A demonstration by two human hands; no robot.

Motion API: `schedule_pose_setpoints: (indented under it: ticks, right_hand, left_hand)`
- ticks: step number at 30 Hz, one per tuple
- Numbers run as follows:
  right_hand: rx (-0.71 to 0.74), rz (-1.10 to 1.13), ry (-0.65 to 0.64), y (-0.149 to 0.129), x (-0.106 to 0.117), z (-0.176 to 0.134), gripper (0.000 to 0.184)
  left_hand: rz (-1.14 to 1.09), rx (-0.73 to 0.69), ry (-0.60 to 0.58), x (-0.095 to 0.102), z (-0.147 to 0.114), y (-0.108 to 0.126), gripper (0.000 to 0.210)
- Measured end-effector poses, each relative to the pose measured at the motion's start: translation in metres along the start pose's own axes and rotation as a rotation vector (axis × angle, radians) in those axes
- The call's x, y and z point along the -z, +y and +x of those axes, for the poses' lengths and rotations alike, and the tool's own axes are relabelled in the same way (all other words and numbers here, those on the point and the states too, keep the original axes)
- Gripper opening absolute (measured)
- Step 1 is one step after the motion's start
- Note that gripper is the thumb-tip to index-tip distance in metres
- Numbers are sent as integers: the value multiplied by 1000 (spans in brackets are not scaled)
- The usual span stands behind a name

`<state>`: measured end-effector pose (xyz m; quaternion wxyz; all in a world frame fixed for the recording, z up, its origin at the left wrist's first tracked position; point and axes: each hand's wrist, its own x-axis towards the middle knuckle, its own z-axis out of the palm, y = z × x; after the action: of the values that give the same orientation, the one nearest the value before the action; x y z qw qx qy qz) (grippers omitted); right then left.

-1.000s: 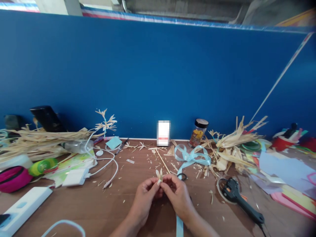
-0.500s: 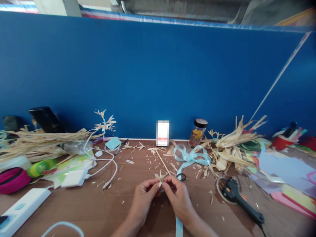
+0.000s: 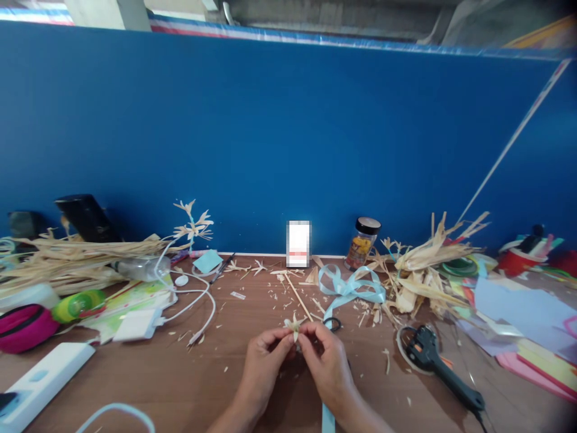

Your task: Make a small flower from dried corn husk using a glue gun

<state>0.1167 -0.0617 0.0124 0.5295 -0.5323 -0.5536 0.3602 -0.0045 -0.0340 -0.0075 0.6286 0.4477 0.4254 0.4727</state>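
A small pale flower point(image 3: 294, 325) with pointed petals, looking like dried husk, is pinched between both hands near the table's front. My left hand point(image 3: 267, 361) grips it from the left with thumb and fingertips. On the other side, the thumb and fingers of my right hand point(image 3: 325, 356) close on it too. Just beyond the flower lies a thin wooden stick point(image 3: 298, 296). Light blue ribbon point(image 3: 351, 288) is looped behind my right hand, and its tail runs under that wrist. A dark scissor-like ring handle point(image 3: 332, 325) shows beside my right knuckles; the rest is hidden.
A black glue gun point(image 3: 444, 367) lies to the right. Dried husks point(image 3: 424, 270) and a lidded jar point(image 3: 362, 243) stand behind. At left are white cables point(image 3: 205, 294), a power strip point(image 3: 49, 382), more husks point(image 3: 81, 255) and a finished flower stem point(image 3: 192, 228). A blue partition point(image 3: 279, 132) closes the back.
Both hands stay pinched on the flower, with only a slight shift of the fingers. The whole view has moved a few pixels; nothing else differs.
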Motion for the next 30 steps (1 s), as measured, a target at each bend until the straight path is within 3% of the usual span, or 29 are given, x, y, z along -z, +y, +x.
schedule_pose_setpoints:
  ticks: [18,24,30]
  right_hand:
    - [12,-32,43,1,0,-1,9]
    - [1,-11,17,1,0,-2,7]
    - [23,-8,30,3,0,-3,8]
  left_hand:
    - [-16,9,12,-3,-2,6,18]
    - [24,-44,-57,-5,-4,14,17]
    - [-56,6,-81,-3,-3,10,16]
